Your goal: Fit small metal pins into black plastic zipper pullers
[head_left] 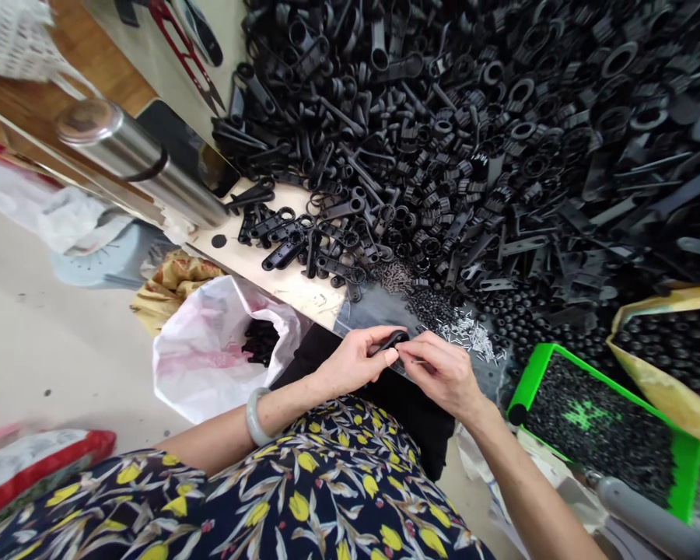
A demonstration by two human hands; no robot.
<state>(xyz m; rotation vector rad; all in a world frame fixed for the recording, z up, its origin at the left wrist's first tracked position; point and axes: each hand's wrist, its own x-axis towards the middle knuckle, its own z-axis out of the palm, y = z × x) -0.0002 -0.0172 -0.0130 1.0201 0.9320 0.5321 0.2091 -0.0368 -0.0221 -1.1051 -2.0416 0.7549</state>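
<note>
Close to my body, at the table's front edge, my left hand (355, 359) is closed around a black plastic part (393, 339) with a rounded end. My right hand (443, 369) meets it from the other side, thumb and fingertips pinched at the part's end. A thin stick-like piece shows at those fingertips, too small to name. Just beyond the hands lie small silver pins (472, 334), small black pieces (428, 307) and tiny brownish pieces (393, 276). Several black lever-shaped parts (285, 249) lie on the pale board to the left.
A huge heap of black plastic parts (443, 117) covers the table's back. A steel flask (145, 163), a phone (178, 140) and red scissors (180, 47) lie left. A white bag (201, 358) hangs below the edge. Right are a green tray (607, 373) and a yellow sack (665, 299).
</note>
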